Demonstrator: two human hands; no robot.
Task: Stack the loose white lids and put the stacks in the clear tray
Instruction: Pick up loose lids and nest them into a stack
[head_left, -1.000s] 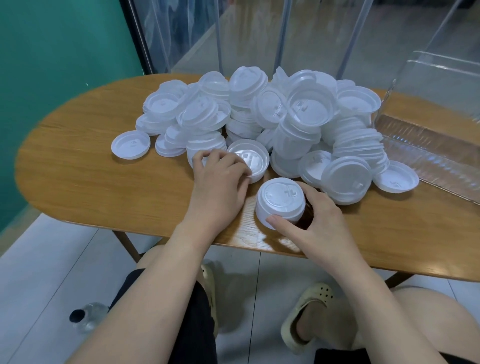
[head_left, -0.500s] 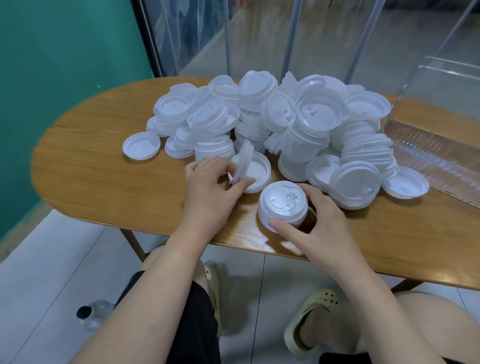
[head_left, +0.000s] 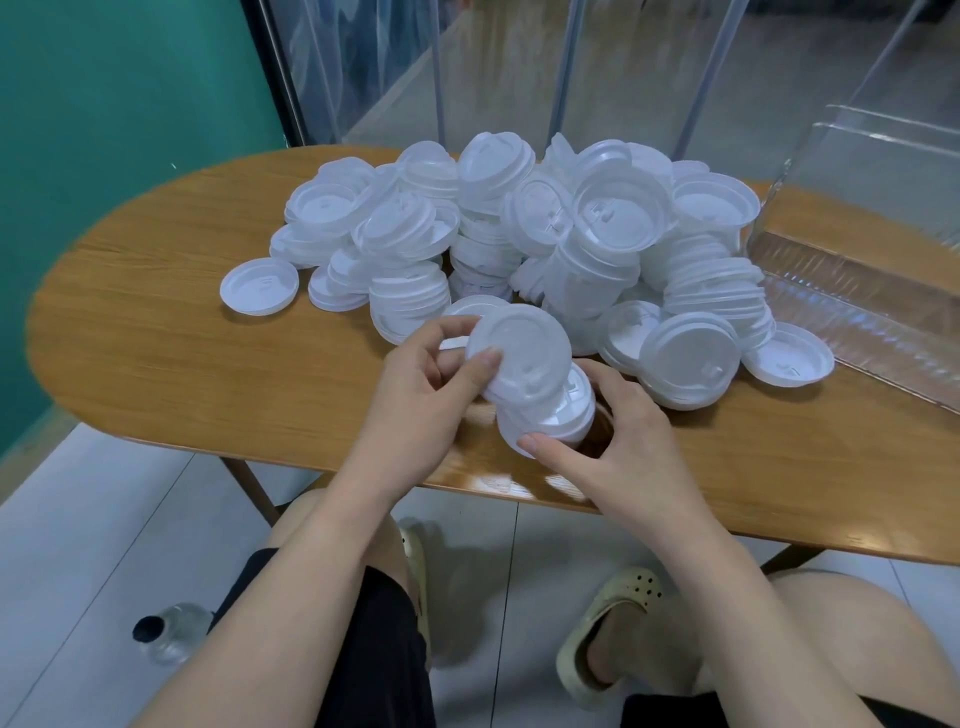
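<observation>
Left hand (head_left: 415, 384) pinches a round white lid (head_left: 519, 353) (tilted), right hand (head_left: 618, 441) grips the stack (head_left: 550, 415)

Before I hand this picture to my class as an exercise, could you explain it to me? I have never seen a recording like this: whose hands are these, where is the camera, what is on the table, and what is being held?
No machine is involved: a seated person works with two bare hands. The single picture comes from a wide-angle camera worn on the person's head, looking forward and down, so you also see their knees and shoes below the table edge.

On the wooden table lies a big pile of white lids, some loose, some already nested. At the right stands the clear tray; its visible part holds no lids.

The left hand pinches a single lid, tilted, just above a short stack. The right hand curls round that stack at the near table edge. It looks as if the lid is about to go on the stack.
</observation>
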